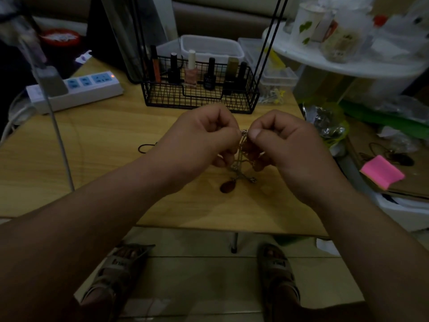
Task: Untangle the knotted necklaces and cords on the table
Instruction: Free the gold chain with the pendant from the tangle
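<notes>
A tangled metal chain necklace (pixel 241 156) hangs between my two hands above the wooden table (pixel 111 145). Its dark red teardrop pendant (pixel 228 186) dangles just over the tabletop. My left hand (pixel 204 138) pinches the top of the chain from the left with curled fingers. My right hand (pixel 283 140) pinches it from the right, thumb and forefinger nearly meeting the left hand's. A thin black cord (pixel 146 147) lies on the table to the left of my left hand, partly hidden by it.
A black wire basket (pixel 199 98) with several nail polish bottles stands just behind my hands. A white power strip (pixel 76 89) lies at the far left, its cable running down. Clear plastic boxes (pixel 276 80), a white round shelf (pixel 343 61) and a pink pad (pixel 381 171) crowd the right.
</notes>
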Motion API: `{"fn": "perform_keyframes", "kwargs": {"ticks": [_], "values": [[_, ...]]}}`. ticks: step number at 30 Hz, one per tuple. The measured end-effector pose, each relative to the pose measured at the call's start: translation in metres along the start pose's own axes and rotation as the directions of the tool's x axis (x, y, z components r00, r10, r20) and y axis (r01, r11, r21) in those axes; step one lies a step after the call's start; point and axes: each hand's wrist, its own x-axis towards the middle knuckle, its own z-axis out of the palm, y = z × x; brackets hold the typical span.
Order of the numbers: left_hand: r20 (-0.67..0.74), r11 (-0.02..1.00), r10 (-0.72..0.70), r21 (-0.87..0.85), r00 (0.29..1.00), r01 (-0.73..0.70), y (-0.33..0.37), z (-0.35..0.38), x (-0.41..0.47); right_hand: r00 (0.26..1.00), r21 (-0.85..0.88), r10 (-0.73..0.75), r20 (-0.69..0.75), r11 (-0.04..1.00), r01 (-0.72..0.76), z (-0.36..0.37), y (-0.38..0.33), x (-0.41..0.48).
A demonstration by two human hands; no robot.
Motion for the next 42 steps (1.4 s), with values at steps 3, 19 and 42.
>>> {"fn": "perform_keyframes", "kwargs": {"ticks": [3,19,42], "values": [[0.075,0.979,-0.073,-0.184,0.995,0.086,0.002,-0.001,0.0,0.992,0.279,0.092,0.083,0.954,-0.112,0.0,-0.002,0.002],[0.108,0.968,-0.1,-0.219,0.989,0.122,-0.002,-0.005,0.005,0.989,-0.028,-0.137,0.049,0.99,0.138,-0.011,0.0,-0.002],[0.036,0.994,-0.071,-0.085,0.997,0.074,-0.003,0.003,0.003,0.998,-0.188,-0.026,0.057,0.982,0.036,-0.011,-0.002,-0.003]]}}
